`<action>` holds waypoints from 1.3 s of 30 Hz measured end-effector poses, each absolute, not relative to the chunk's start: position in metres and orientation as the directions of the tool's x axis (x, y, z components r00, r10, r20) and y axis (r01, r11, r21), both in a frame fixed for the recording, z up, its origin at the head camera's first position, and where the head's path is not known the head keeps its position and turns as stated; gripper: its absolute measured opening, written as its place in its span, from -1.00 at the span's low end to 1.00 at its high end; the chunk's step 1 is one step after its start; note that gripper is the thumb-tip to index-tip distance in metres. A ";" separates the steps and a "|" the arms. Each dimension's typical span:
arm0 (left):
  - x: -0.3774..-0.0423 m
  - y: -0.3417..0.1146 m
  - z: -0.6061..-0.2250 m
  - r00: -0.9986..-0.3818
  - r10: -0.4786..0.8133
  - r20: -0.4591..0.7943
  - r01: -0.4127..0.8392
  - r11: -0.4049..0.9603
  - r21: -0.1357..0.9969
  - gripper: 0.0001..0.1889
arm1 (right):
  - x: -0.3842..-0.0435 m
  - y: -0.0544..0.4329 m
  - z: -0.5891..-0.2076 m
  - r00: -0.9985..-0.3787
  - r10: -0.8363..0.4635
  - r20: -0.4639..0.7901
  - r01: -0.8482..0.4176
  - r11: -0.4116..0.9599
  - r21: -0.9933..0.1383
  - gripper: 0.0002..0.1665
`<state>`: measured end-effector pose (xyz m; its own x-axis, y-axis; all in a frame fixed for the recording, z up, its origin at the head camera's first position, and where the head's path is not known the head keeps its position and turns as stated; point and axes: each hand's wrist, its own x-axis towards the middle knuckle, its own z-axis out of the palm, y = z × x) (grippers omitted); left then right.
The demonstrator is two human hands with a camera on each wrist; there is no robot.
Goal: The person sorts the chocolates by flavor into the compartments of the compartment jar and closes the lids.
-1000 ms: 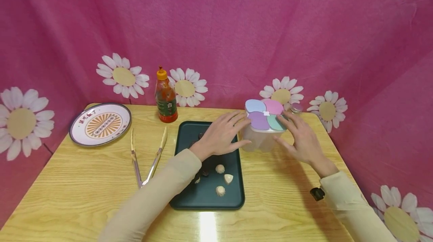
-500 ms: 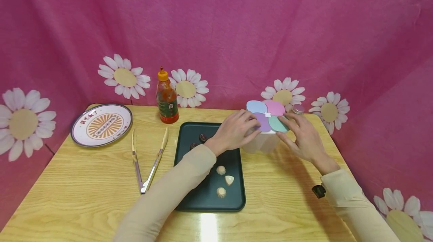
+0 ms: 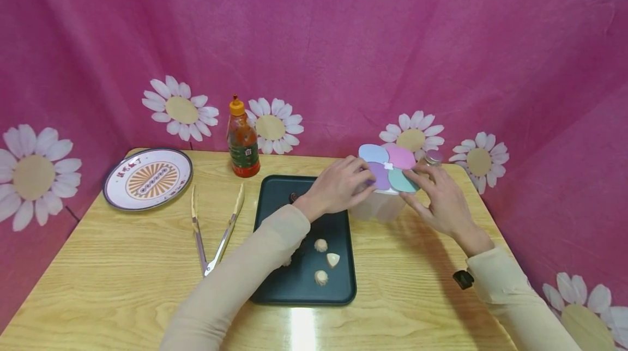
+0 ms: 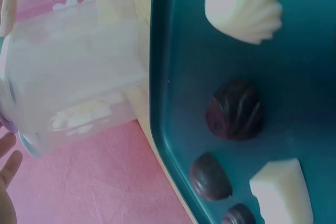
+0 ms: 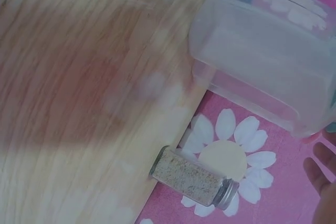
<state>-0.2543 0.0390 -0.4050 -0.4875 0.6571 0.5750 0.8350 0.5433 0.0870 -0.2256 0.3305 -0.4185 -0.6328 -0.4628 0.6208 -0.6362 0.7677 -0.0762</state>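
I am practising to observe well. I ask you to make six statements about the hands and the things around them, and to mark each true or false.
1. The left hand and the right hand are both at the coloured lid of the container. True.
2. The tongs are closed. False: the tongs' arms are spread in a V.
3. The tray carries dark pieces and pale pieces. True.
4. The sauce bottle lies on its side. False: the sauce bottle stands upright.
5. A clear jar with pale contents shows in the right wrist view. True.
6. The plate lies on the tray. False: the plate is left of the tongs.
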 end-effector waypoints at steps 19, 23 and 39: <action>-0.267 0.028 -0.397 -0.565 0.679 0.468 0.796 0.598 0.093 -0.65 | -0.208 0.319 -0.422 -0.578 -0.450 0.680 -0.631 0.775 -0.024 -0.25; -0.268 0.027 -0.396 -0.586 0.678 0.443 0.785 0.612 0.101 -0.62 | -0.205 0.315 -0.423 -0.560 -0.447 0.698 -0.626 0.780 -0.003 -0.27; -0.268 0.030 -0.397 -0.555 0.717 0.421 0.801 0.597 0.041 -0.58 | -0.207 0.311 -0.419 -0.502 -0.477 0.721 -0.694 0.720 -0.006 -0.31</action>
